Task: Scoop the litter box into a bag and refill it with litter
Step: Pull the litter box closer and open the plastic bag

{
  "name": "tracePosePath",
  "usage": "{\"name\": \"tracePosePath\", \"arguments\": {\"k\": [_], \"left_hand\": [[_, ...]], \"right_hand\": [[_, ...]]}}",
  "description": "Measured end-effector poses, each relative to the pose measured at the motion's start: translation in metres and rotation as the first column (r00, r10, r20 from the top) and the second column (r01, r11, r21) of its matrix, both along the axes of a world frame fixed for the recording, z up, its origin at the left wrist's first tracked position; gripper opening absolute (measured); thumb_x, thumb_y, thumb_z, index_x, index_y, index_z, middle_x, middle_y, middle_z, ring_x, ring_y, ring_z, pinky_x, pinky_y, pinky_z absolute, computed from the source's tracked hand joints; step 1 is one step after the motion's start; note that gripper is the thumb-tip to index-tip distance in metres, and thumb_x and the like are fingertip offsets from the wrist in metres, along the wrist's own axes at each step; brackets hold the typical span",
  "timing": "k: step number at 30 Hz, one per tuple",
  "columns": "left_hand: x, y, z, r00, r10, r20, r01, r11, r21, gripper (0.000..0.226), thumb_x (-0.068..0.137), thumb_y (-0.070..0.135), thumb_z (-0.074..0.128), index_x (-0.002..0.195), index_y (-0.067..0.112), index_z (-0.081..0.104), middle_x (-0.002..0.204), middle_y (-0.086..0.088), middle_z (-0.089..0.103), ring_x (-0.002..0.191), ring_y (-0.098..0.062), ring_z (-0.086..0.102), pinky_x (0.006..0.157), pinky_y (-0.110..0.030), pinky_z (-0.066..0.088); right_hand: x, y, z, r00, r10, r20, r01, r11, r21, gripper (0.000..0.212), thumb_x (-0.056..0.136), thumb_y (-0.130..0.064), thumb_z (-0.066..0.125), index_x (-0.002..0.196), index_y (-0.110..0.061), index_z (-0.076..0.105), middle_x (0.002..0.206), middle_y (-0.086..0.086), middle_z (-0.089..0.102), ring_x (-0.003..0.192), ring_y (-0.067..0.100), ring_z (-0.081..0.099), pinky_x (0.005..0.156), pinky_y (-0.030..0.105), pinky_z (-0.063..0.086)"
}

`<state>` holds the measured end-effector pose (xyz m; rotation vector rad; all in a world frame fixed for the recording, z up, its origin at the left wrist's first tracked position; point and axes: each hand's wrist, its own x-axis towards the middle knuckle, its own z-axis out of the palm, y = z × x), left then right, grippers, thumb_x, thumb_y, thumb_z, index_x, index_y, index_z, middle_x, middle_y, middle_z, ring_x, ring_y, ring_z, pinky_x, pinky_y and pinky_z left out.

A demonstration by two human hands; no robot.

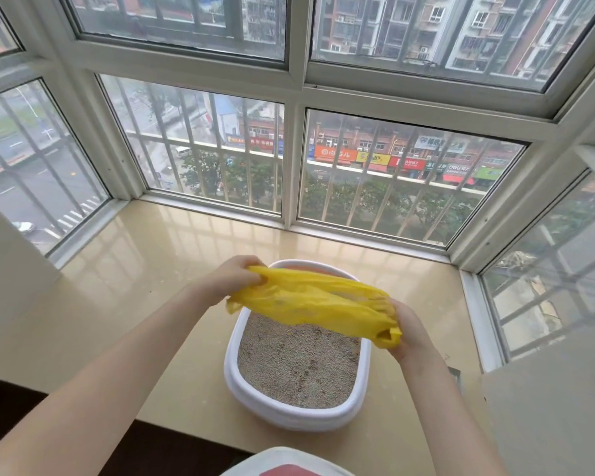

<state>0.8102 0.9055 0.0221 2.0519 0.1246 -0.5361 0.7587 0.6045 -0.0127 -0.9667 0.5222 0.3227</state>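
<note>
A white oval litter box sits on the beige window ledge, filled with grey-brown litter that has dark clumps in it. Above its far half I hold a yellow plastic bag stretched between both hands. My left hand grips the bag's left end with curled fingers. My right hand grips the right end, and its fingertips are hidden inside the plastic. The bag covers the far part of the box. No scoop is in view.
The glossy ledge runs wide to the left and narrower to the right of the box. Barred windows enclose it on three sides. A white and red object pokes in at the bottom edge. White walls stand at both sides.
</note>
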Motion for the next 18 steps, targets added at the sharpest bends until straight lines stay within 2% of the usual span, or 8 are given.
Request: {"name": "tracePosePath", "arguments": {"k": [1,4,8,10,11,13,15,18], "left_hand": [[0.001,0.001,-0.002,0.994,0.105,-0.015,-0.105,0.994,-0.039,0.019,0.079,0.017,0.059,0.097,0.012,0.061,0.086,-0.008,0.060,0.076,-0.023,0.059,0.057,-0.028,0.052],[0.004,0.001,-0.004,0.938,0.253,-0.237,-0.316,0.905,-0.283,0.016,0.096,0.006,0.044,0.103,0.003,0.058,0.085,-0.011,0.065,0.066,-0.021,0.066,0.053,-0.031,0.057],[0.005,-0.006,-0.001,0.800,0.348,-0.488,-0.597,0.533,-0.599,0.026,0.096,-0.004,0.035,0.083,0.008,0.054,0.053,-0.005,0.063,0.042,-0.013,0.061,0.042,-0.020,0.050],[0.007,-0.004,-0.001,0.787,0.374,-0.490,-0.615,0.418,-0.669,0.026,0.095,-0.002,0.039,0.083,0.016,0.052,0.056,-0.005,0.063,0.046,-0.016,0.061,0.045,-0.023,0.051],[0.007,-0.002,-0.001,0.803,0.362,-0.473,-0.592,0.405,-0.697,0.025,0.095,0.000,0.041,0.083,0.019,0.052,0.061,-0.006,0.063,0.050,-0.018,0.061,0.049,-0.025,0.052],[0.001,0.001,0.003,0.882,0.254,-0.398,-0.472,0.473,-0.744,0.023,0.091,0.003,0.042,0.082,0.021,0.054,0.065,-0.004,0.058,0.054,-0.017,0.058,0.051,-0.024,0.051],[-0.005,0.004,0.009,0.949,0.113,-0.295,-0.304,0.586,-0.751,0.024,0.088,0.005,0.043,0.077,0.020,0.058,0.068,-0.004,0.055,0.055,-0.017,0.056,0.048,-0.023,0.048],[-0.010,0.010,0.014,0.975,-0.027,-0.221,-0.134,0.718,-0.683,0.023,0.084,0.009,0.048,0.067,0.019,0.061,0.066,-0.005,0.052,0.054,-0.017,0.053,0.045,-0.022,0.044]], "right_hand": [[-0.003,0.001,0.000,0.999,0.014,-0.045,-0.013,1.000,0.022,0.025,0.092,-0.009,0.043,0.099,0.003,0.065,0.070,0.010,0.066,0.052,0.017,0.063,0.044,0.022,0.050],[-0.008,0.003,-0.004,0.997,0.022,-0.075,-0.021,1.000,0.010,0.020,0.093,-0.013,0.049,0.103,-0.015,0.066,0.085,0.011,0.069,0.067,0.026,0.067,0.051,0.031,0.055],[-0.016,0.009,-0.004,0.996,0.083,-0.024,-0.081,0.994,0.078,0.019,0.086,-0.011,0.055,0.099,-0.018,0.066,0.087,0.007,0.069,0.071,0.026,0.067,0.051,0.032,0.055],[-0.019,0.013,-0.002,0.987,0.160,-0.020,-0.160,0.987,0.005,0.020,0.086,-0.009,0.054,0.092,-0.018,0.071,0.084,0.005,0.068,0.065,0.025,0.063,0.042,0.030,0.049],[-0.020,0.013,-0.001,0.984,0.180,-0.015,-0.181,0.977,-0.110,0.023,0.087,-0.007,0.053,0.088,-0.017,0.074,0.083,0.005,0.067,0.062,0.025,0.060,0.040,0.028,0.046],[-0.018,0.014,-0.002,0.978,0.208,0.030,-0.191,0.938,-0.289,0.027,0.088,-0.001,0.053,0.087,-0.014,0.077,0.085,0.009,0.064,0.057,0.023,0.056,0.039,0.028,0.047],[-0.016,0.015,-0.002,0.980,0.183,0.081,-0.146,0.931,-0.334,0.029,0.088,0.003,0.054,0.097,-0.013,0.076,0.091,0.013,0.065,0.059,0.023,0.058,0.041,0.030,0.051],[-0.010,0.012,-0.006,0.985,0.075,0.154,-0.026,0.954,-0.299,0.036,0.086,0.004,0.058,0.114,-0.015,0.069,0.096,0.011,0.070,0.069,0.024,0.064,0.051,0.032,0.056]]}}
